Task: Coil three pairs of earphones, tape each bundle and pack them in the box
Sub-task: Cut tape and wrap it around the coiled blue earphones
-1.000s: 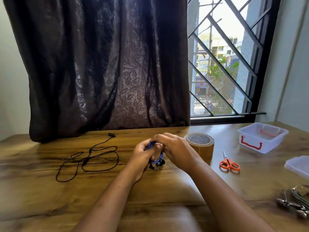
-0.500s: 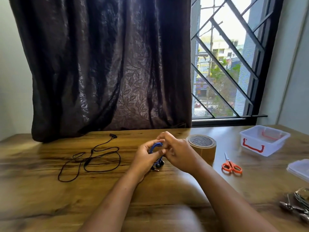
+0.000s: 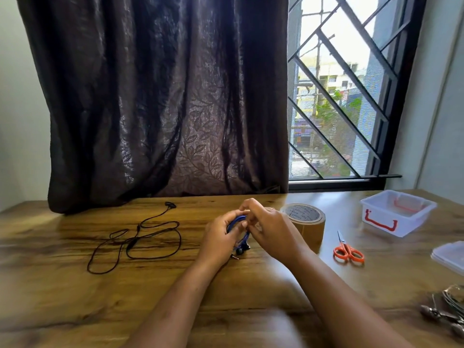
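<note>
My left hand (image 3: 219, 238) grips a coiled bundle of blue earphones (image 3: 238, 223) just above the wooden table; its black earbuds and plug hang below the coil. My right hand (image 3: 270, 228) pinches the top of the same coil with curled fingers. A pair of black earphones (image 3: 140, 237) lies loose and uncoiled on the table to the left. A roll of brown tape (image 3: 305, 223) stands right behind my right hand. Orange-handled scissors (image 3: 347, 249) lie to its right. The clear plastic box (image 3: 396, 212) with red handles sits open at the far right.
A clear lid (image 3: 449, 254) lies at the right edge. A third pair of silvery earphones (image 3: 447, 310) lies at the lower right. A dark curtain (image 3: 160, 101) and a barred window stand behind the table's far edge.
Both hands have lifted slightly with the blue coil, and my right fingers have shifted onto its top. The view has tilted a little.
</note>
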`<state>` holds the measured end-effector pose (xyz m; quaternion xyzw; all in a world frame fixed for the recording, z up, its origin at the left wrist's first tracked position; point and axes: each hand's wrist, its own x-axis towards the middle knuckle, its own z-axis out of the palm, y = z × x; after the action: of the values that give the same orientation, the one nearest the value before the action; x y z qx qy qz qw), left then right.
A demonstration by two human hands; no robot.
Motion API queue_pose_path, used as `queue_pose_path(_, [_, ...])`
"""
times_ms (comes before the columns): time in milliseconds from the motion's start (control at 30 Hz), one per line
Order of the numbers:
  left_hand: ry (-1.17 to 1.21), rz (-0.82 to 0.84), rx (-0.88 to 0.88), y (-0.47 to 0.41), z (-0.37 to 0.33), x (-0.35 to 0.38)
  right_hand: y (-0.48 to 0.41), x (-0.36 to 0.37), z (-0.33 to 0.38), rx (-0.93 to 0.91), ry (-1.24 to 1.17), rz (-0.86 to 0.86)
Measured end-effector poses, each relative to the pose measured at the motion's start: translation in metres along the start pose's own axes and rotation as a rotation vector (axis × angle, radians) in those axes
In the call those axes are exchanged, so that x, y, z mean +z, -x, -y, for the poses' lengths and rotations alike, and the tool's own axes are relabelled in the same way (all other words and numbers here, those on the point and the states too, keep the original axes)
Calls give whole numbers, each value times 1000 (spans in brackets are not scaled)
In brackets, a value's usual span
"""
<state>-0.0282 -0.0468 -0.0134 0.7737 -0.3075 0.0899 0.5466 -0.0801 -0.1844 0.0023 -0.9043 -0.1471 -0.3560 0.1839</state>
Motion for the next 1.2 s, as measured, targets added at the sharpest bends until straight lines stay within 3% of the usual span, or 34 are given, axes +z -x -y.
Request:
queue_pose_path(233, [-145, -41, 117, -2, 1, 2, 1, 2, -1, -3, 14, -32])
queue_pose_path(567, [-157, -34, 117, 0, -2, 2, 0, 3, -1, 10, 28, -99])
queue_pose_path(867, [56, -73, -55, -2, 6, -1, -5, 0, 0, 47, -215, -24])
queue_pose_path(1200, [134, -79, -161, -4, 10, 0, -6, -1, 3, 104, -398, 55])
